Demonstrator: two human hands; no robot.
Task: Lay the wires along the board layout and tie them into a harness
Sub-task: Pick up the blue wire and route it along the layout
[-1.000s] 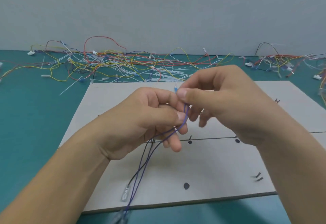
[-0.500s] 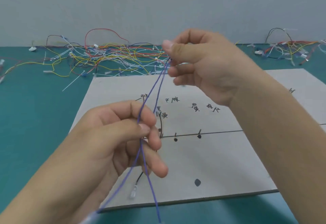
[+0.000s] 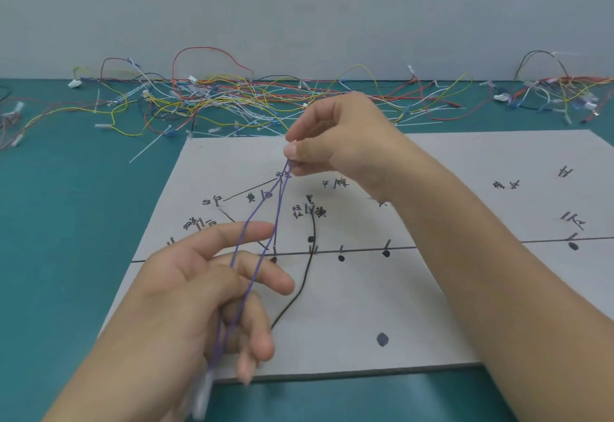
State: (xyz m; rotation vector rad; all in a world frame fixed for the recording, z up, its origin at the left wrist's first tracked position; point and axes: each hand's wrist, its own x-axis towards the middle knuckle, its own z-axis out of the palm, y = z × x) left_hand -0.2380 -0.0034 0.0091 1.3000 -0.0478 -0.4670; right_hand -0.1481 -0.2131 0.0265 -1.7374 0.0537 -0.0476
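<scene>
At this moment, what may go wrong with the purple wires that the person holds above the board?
1. The right hand pinches only the top of the purple wires. The left hand has loose, spread fingers, so the wires may slip and sag.
2. The wires pass above the pegs and the black wire on the board, so they could snag or shift it.

Right hand [image 3: 339,142], over the board [image 3: 349,305] near its far edge, pinches the purple wires [image 3: 261,202] — left hand [image 3: 199,295], over its near-left corner, splays loosely.
</scene>
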